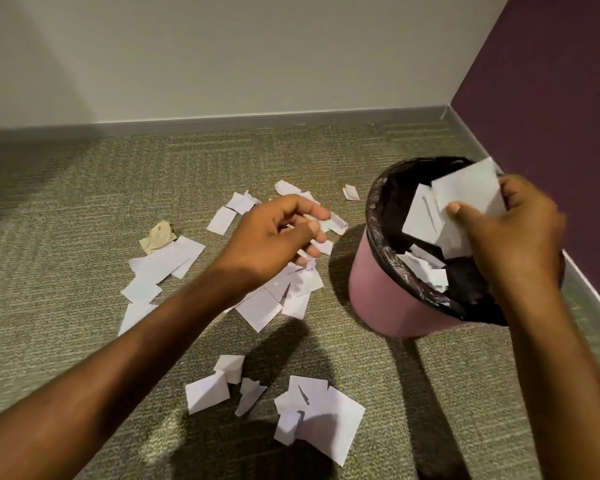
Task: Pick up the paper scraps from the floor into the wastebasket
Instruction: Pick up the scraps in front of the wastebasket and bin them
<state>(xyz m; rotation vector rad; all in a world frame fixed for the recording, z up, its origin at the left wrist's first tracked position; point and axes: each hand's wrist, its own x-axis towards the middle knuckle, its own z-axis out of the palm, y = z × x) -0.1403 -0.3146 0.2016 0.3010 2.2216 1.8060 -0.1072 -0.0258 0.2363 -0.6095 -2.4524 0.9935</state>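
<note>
Over the wastebasket [378, 296], the right hand [523, 233] grips paper scraps [465, 195], ready to drop them. The left hand [271, 233] curls; I cannot tell if it holds any.

I'm watching one wide-angle camera riding on the person's head, tilting forward and down and staying close above both forearms. It is facing the room's corner. The left hand [278, 233] is sitting mid-frame, and the right hand [520, 230] is gripping paper scraps [465, 197] over the wastebasket [388, 289] towards the right edge. Beyond the hands the wall [222, 57] is filling the top. Nearer than the hands the carpet [430, 393] is running to the bottom edge.
</note>
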